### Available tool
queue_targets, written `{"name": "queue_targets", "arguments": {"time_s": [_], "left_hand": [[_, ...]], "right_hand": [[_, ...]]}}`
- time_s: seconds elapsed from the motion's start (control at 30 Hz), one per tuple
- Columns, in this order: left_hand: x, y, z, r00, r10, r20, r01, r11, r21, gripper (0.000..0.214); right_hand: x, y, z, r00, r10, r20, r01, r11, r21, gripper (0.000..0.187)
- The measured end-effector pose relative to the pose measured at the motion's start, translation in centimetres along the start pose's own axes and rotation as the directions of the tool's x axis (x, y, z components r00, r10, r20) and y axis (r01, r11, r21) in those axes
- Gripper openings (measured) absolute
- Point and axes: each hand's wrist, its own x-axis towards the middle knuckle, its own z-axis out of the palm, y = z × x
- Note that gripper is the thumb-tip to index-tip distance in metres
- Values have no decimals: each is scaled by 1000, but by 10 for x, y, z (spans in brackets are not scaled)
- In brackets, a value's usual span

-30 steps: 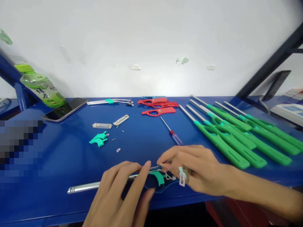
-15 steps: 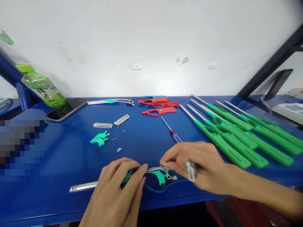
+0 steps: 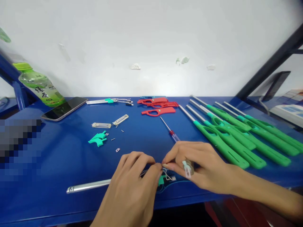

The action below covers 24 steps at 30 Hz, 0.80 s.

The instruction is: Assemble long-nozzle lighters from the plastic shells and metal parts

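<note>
A gas lighter lies at the table's front edge, its metal tube (image 3: 88, 186) pointing left. Its open dark blue handle shell (image 3: 171, 186) holds a teal trigger (image 3: 161, 180) and thin white wires (image 3: 168, 175). My left hand (image 3: 134, 186) covers the middle of the lighter, fingers bent and closed on it, with the tips at the wires. Close against them, my right hand (image 3: 201, 165) pinches the wires between thumb and forefinger. Tucked in its curled fingers is a small round-ended piece with a teal and whitish tip (image 3: 187, 168). The pinch point is partly hidden.
Beyond my hands lie a screwdriver (image 3: 174, 135), red handle shells (image 3: 163, 111), clear tanks (image 3: 101, 125), teal triggers (image 3: 97, 138) and tiny metal parts. Several green lighters (image 3: 222, 145) spread at right. A phone (image 3: 65, 108) and bottle (image 3: 40, 86) stand at left.
My left hand has slid right along the lighter, baring more of the tube and covering much of the trigger. The fingertips of both hands now meet at the wires.
</note>
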Motion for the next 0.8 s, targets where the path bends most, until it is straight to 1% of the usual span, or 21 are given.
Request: {"name": "queue_targets", "arguments": {"time_s": [0.07,0.17,0.2,0.27,0.3,0.37,0.43,0.47,0.53,0.57,0.67,0.8], "left_hand": [[-1,1,3,1000,-1,-26,1,1000,-8,23],[-5,0,8,998,15,-67,-14,1000,5,24],[-6,-1,10,998,24,-66,-23,1000,14,26],[-8,-2,12,998,29,-57,-28,999,21,29],[-9,-2,12,998,29,-51,-28,999,16,30],[-11,-3,12,999,27,-43,-27,1000,7,33],[-12,-3,11,999,33,-32,-33,999,10,36],[-12,-3,10,999,35,-21,-35,999,15,37],[-12,-4,9,999,38,-4,-38,999,24,38],[-12,-4,9,999,36,-1,-36,999,25,37],[-10,-4,9,999,30,-15,-30,999,16,35],[-10,-3,9,997,58,-53,-56,998,23,34]], "right_hand": [[0,-4,-3,999,38,-4,-38,998,-46,27],[-5,-12,-10,986,148,-76,-161,964,-213,30],[-9,-15,-12,979,176,-104,-198,943,-269,28],[-19,-20,-14,964,222,-143,-258,906,-336,16],[-24,-22,-13,954,254,-162,-295,891,-344,12],[-34,-25,-10,922,315,-223,-375,868,-325,12],[-40,-25,-5,891,335,-307,-424,855,-298,12],[-41,-25,-3,882,329,-339,-429,857,-284,9],[-40,-25,1,888,303,-345,-399,882,-251,2],[-39,-25,2,896,301,-327,-384,895,-227,1],[-35,-26,5,920,302,-248,-349,921,-172,6],[-32,-26,5,939,268,-214,-306,936,-171,4]]}}
